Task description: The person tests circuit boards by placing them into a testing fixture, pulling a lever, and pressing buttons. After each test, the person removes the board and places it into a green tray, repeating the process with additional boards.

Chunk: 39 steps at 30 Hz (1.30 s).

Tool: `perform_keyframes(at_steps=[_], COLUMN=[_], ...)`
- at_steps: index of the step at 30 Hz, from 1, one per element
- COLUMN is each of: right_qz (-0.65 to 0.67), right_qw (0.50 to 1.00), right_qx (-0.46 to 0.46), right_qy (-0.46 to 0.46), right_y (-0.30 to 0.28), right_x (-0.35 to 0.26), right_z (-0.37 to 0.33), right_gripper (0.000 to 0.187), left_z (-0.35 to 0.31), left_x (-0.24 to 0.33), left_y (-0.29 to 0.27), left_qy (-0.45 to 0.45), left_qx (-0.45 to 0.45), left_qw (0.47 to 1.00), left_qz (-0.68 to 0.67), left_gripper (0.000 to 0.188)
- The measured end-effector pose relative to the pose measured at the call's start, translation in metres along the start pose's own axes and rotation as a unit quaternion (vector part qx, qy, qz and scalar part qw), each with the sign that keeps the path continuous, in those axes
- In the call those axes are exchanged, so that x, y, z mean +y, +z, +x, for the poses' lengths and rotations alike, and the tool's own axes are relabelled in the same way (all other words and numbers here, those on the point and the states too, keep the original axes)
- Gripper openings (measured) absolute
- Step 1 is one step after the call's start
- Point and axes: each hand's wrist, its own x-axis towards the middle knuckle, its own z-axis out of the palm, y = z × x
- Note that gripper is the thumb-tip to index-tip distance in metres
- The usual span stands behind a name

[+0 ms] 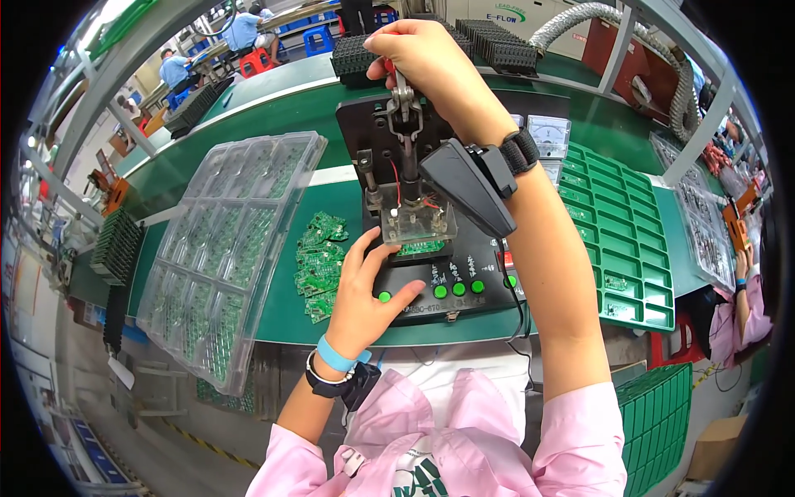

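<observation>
My right hand (431,66) is raised at the top of a black test fixture (358,124), its fingers closed round the red handle of a metal toggle clamp (404,112). Below the clamp is a clear plastic press plate (418,222) with red wires. Under that plate, a green circuit board (422,248) lies on the fixture's base. My left hand (363,300) has its fingers spread, with the fingertips at the board's left edge; whether they touch it I cannot tell. Beside it lies a pile of green circuit boards (319,269). Green push buttons (459,289) line the fixture's front.
At left, a clear compartment tray (240,199) holds many boards. A green compartment tray (617,240) lies at right, with panel meters (548,137) behind the fixture. Black racks (497,45) stand at the back. A cable (522,319) hangs from my right wrist device. Other people work nearby.
</observation>
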Motion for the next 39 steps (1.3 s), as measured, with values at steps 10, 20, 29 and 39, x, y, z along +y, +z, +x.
perform_keyframes(at_steps=[10, 20, 29, 39], right_qz=[0.020, 0.027, 0.032, 0.031], right_qw=[0.999, 0.998, 0.998, 0.998], right_qx=[0.033, 0.037, 0.041, 0.021], right_qy=[-0.037, -0.036, -0.046, -0.047], right_y=[0.002, 0.002, 0.001, 0.001], right_x=[0.004, 0.000, 0.003, 0.002], right_z=[0.001, -0.003, -0.003, -0.001], right_gripper=[0.024, 0.022, 0.022, 0.023], left_z=[0.006, 0.006, 0.003, -0.017], left_x=[0.003, 0.010, 0.014, 0.013], left_y=[0.007, 0.002, -0.004, -0.003], left_qy=[0.014, 0.049, 0.026, -0.009], left_qx=[0.015, 0.027, -0.016, -0.020], left_qw=[1.000, 0.978, 0.967, 0.975], left_qz=[0.013, 0.200, 0.254, 0.219], left_gripper=[0.059, 0.061, 0.061, 0.070])
